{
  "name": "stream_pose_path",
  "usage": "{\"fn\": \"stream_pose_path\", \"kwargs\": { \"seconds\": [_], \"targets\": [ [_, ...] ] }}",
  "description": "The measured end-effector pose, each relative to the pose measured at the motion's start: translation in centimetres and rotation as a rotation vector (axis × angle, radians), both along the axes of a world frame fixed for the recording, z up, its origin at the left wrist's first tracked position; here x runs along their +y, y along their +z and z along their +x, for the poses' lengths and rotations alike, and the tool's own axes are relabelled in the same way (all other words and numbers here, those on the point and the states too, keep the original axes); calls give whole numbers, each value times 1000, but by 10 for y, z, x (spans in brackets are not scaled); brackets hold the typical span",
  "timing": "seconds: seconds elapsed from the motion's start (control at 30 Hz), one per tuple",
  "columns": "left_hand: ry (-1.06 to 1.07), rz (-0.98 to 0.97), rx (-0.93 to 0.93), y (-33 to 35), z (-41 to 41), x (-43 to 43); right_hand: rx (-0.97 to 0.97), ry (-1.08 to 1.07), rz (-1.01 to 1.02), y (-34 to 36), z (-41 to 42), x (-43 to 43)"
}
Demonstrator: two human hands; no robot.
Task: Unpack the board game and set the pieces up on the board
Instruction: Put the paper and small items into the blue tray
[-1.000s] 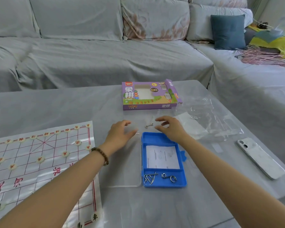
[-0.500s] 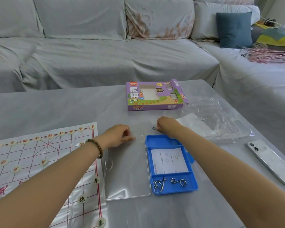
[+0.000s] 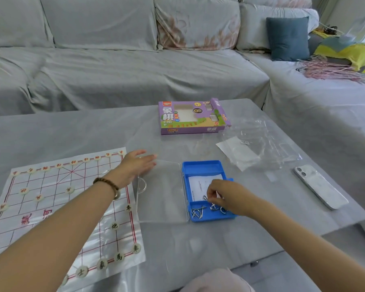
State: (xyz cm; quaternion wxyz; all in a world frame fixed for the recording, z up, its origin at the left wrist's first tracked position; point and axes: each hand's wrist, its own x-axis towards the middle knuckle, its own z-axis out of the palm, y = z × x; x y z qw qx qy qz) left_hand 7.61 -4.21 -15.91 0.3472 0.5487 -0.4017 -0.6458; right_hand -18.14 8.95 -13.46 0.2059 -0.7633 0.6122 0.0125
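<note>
While the left hand (image 3: 138, 165) lies flat at the clear lid (image 3: 162, 194), the right hand (image 3: 221, 197) seemingly pinches a wire puzzle (image 3: 205, 198).

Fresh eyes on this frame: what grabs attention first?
The blue tray at table centre, where the right hand pinches a wire piece. Left of it, the xiangqi board with pieces set out, the open left hand beside its far corner. Behind, the purple box.

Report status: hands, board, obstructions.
Left hand open by clear lid. Right hand pinching wire puzzle over blue tray. Board holds pieces; left forearm crosses it.
</note>
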Motion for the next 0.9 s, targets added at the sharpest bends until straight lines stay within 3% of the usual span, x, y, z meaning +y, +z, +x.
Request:
{"fn": "stream_pose_path", "kwargs": {
  "seconds": [0.1,0.2,0.27,0.33,0.5,0.67,0.77,0.9],
  "targets": [
    [66,-1,108,-7,3,28,-97,-82,-112,-16,-12,12],
    [93,-38,212,10,0,53,-518,-430,-305,-26,-24,19],
    [74,-50,286,24,-8,62,-787,-682,-176,-33,-18,22],
    [3,-111,263,39,-21,72,-886,-817,-83,-41,-10,27],
    [-375,-430,-256,42,-68,96,-1262,-996,4,-35,1,38],
    [-728,-477,-1002,-19,-89,102,-1386,-1060,109,-23,1,42],
    [-693,-580,-1070,-31,-90,114,-1367,-1044,108,-25,0,40],
    [-590,-594,-920,-33,-89,114,-1323,-1052,49,-37,-4,36]
  ]
}}
